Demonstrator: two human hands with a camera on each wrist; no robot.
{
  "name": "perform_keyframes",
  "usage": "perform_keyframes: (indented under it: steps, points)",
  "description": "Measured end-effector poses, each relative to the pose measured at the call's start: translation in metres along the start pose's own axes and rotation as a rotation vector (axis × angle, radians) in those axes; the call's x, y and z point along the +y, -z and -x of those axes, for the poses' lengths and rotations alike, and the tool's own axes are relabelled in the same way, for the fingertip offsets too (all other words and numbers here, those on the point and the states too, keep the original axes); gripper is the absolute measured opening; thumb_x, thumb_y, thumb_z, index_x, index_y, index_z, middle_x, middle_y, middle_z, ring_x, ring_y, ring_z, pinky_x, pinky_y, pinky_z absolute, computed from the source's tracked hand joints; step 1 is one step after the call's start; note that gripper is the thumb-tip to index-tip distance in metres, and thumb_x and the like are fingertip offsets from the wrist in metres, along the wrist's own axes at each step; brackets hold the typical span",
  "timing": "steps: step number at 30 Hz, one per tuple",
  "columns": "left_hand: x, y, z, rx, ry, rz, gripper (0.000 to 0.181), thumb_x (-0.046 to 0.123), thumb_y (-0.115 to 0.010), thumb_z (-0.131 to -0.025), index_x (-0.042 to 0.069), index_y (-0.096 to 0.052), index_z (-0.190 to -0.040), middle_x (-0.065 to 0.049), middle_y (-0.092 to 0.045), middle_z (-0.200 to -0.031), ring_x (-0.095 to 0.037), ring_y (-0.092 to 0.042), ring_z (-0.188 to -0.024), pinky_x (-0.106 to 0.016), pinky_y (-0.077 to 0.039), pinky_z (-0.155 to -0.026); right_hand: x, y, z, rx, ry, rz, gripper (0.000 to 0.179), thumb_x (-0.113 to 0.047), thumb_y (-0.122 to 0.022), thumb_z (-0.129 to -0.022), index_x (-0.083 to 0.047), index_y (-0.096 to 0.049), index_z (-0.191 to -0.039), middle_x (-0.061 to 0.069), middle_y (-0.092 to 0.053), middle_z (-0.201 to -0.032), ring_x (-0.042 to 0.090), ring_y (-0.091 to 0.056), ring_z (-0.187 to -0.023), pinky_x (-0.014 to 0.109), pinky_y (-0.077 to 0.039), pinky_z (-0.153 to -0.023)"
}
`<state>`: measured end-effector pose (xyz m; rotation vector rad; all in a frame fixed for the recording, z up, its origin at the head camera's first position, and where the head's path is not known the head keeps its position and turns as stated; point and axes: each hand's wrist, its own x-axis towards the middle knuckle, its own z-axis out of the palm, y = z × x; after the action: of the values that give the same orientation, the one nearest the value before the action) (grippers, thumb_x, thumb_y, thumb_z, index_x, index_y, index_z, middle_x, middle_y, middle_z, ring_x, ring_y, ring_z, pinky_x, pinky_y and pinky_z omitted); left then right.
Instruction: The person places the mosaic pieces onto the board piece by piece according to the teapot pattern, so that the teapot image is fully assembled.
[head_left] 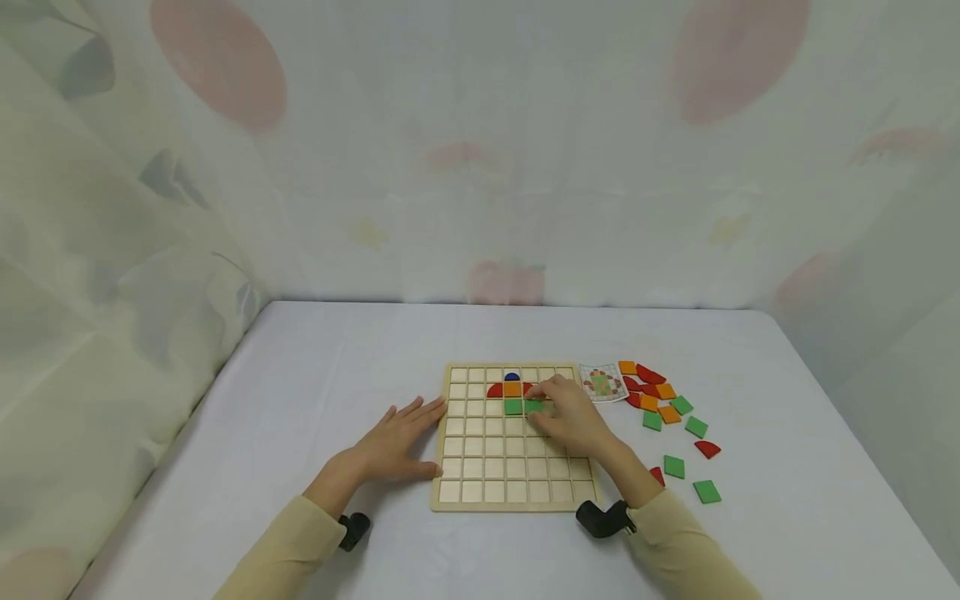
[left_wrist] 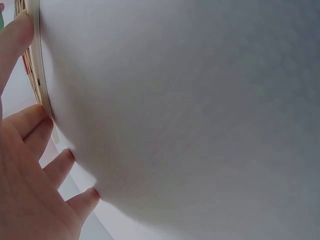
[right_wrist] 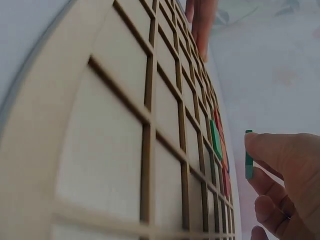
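My left hand [head_left: 390, 446] lies spread along the left edge of the wooden grid board [head_left: 473, 450], thumb and index fingertip at its frame. My right hand [head_left: 573, 421] pinches a green square tile [right_wrist: 249, 167] between thumb and fingers; the right wrist view shows it on edge, raised off the grid. On the upper rows sit a blue rounded piece [head_left: 512, 377], an orange square [head_left: 512, 389], a red curved piece [head_left: 495, 390] to its left and another red piece [head_left: 527, 388] to its right, partly behind my fingers. Below the orange square lies a green square [head_left: 513, 407] in its cell.
A pattern card [head_left: 604, 384] lies against the board's upper right side. Right of it are loose tiles: orange squares [head_left: 669, 414], red curved pieces [head_left: 651, 374] and green squares [head_left: 674, 467]. One red piece [head_left: 657, 476] is partly covered by my right forearm. A white cloth covers the table [head_left: 360, 358].
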<state>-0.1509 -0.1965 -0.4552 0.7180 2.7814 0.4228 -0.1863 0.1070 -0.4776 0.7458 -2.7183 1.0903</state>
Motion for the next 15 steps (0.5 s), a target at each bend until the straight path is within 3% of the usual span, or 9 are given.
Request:
perform_keyframes:
  steps: [7,15]
  points:
    - [-0.002,-0.002,-0.001,-0.003,0.002,-0.01,0.089,0.045,-0.07,-0.076,0.015,-0.025,-0.147,0.0,-0.023,-0.153,-0.031,-0.017,-0.14,-0.061,-0.014,-0.107,-0.011,-0.015,-0.009,-0.02,-0.005,0.004,0.022,-0.018,-0.07,-0.08,-0.011,-0.067,-0.1,0.0,-0.058,-0.095,0.017,-0.051,-0.086,0.031,-0.041,-0.073]
    - [0.0,-0.001,0.0,-0.008,0.007,-0.009,0.089,0.045,-0.071,-0.076,0.015,-0.026,-0.146,0.0,-0.024,-0.152,-0.031,-0.018,-0.14,-0.061,-0.015,-0.107,-0.021,-0.028,-0.019,-0.004,0.03,0.094,0.021,-0.022,-0.071,-0.08,-0.014,-0.067,-0.099,-0.002,-0.057,-0.09,0.012,-0.049,-0.08,0.027,-0.041,-0.068]
